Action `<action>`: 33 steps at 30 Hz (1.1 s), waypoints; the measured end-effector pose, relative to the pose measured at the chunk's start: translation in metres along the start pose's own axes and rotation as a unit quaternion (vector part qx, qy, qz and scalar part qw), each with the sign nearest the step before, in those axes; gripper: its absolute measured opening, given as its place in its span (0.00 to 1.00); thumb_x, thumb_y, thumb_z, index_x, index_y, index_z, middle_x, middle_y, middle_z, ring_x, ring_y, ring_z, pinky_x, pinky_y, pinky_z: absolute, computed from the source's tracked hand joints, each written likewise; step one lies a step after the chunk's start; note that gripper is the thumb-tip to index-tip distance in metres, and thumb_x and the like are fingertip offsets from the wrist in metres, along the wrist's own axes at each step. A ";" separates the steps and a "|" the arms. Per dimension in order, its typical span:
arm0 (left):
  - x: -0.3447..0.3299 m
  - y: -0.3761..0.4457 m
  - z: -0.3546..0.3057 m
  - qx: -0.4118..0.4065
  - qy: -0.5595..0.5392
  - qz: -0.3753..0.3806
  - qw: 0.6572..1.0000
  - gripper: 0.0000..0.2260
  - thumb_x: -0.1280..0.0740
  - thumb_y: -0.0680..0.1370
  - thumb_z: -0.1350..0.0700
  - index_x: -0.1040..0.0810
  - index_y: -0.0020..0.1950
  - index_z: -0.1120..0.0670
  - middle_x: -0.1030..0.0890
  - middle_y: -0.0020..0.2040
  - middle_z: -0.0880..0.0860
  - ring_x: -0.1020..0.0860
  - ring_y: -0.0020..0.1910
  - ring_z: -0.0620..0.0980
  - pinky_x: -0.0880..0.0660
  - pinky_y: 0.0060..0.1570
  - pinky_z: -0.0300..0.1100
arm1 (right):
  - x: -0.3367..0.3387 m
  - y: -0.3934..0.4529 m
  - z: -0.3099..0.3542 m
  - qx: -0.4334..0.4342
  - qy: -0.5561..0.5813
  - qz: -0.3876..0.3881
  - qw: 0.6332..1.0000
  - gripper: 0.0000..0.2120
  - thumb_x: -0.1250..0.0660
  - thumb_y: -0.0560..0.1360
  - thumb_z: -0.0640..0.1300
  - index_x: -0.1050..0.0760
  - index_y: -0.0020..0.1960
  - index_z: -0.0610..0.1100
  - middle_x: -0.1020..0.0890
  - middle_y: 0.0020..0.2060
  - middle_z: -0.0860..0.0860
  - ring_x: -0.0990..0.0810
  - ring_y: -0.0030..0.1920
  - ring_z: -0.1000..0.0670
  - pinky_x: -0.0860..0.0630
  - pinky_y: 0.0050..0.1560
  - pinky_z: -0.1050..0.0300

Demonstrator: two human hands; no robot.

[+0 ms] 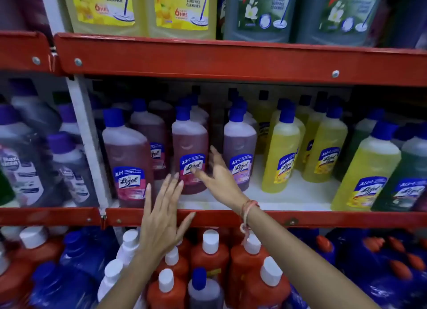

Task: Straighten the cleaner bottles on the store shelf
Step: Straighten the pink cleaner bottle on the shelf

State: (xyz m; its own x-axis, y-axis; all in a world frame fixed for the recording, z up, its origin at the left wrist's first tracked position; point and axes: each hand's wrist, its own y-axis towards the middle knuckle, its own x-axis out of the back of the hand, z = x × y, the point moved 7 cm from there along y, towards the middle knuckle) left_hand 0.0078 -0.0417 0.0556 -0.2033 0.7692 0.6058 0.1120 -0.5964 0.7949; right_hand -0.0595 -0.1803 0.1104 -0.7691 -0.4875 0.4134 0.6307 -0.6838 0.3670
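Cleaner bottles with blue caps stand in rows on the middle shelf (288,198). A reddish bottle (128,160) stands front left, another reddish bottle (190,146) at centre, and a purple bottle (240,146) to its right. My left hand (161,216) is open with fingers spread, in front of the shelf lip between the two reddish bottles. My right hand (218,177) is open too, reaching between the centre reddish bottle and the purple one, its fingers near the centre bottle's label. Neither hand holds anything. Yellow bottles (280,151) stand further right, some turned at an angle.
Red shelf lips (231,61) cross above and below the row. Large yellow and green cleaner jugs (182,8) fill the top shelf. Orange bottles with white caps (209,253) and blue jugs (379,269) crowd the bottom shelf. Dark purple-capped bottles (67,167) stand in the left bay.
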 end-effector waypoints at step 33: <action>-0.012 -0.012 0.005 0.016 0.125 0.009 0.992 0.35 0.46 0.79 0.36 0.39 0.75 0.62 0.35 0.76 0.60 0.38 0.75 0.56 0.44 0.74 0.60 | 0.008 -0.046 -0.002 -0.040 0.061 -0.013 0.997 0.29 0.24 0.67 0.53 0.31 0.61 0.44 0.18 0.49 0.54 0.20 0.46 0.63 0.25 0.41 0.74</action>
State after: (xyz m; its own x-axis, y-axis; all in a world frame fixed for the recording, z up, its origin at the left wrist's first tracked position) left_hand 0.0137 -0.0428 0.0389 -0.4356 0.6746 0.5960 0.1477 -0.5995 0.7866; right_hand -0.0947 -0.1540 0.0949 -0.7944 -0.5286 0.2990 0.6045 -0.7357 0.3055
